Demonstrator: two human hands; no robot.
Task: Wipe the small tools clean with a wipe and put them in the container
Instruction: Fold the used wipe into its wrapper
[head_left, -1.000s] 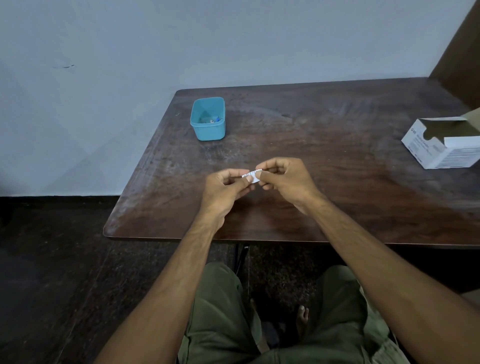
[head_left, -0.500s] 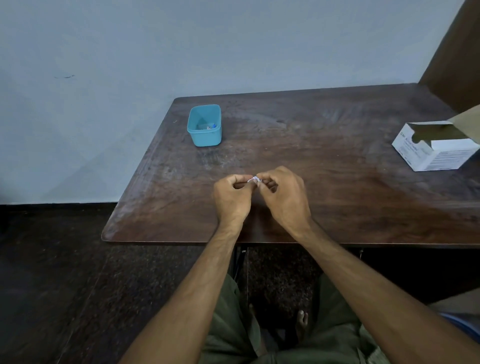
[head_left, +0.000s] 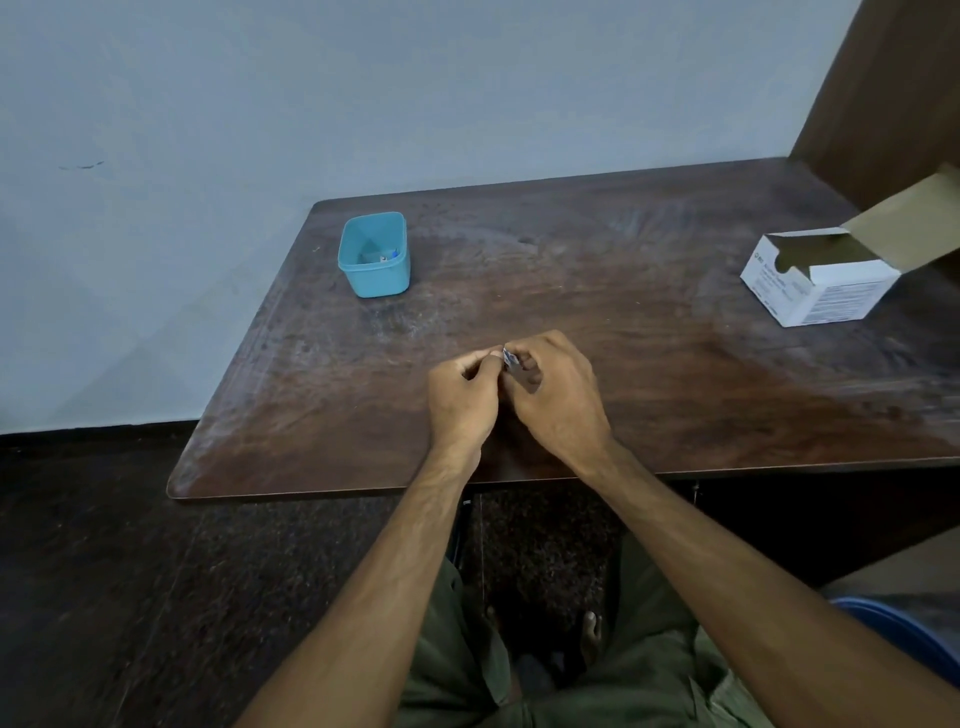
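Observation:
Both my hands meet over the front middle of the dark wooden table (head_left: 623, 291). My left hand (head_left: 460, 397) and my right hand (head_left: 556, 397) pinch a small white wipe packet (head_left: 508, 357) between their fingertips; only a sliver of it shows. The teal plastic container (head_left: 375, 275) stands at the back left of the table, well away from my hands, with a few small items inside that are too small to identify.
An open white cardboard box (head_left: 821, 286) with its brown flap raised sits at the right edge of the table. A pale wall runs behind the table. A brown panel rises at the far right. My knees and dark floor lie below the table's front edge.
My hands have drawn closer together and a little nearer to me. The white packet showed flat and wider between them before; now it is almost hidden between the fingertips.

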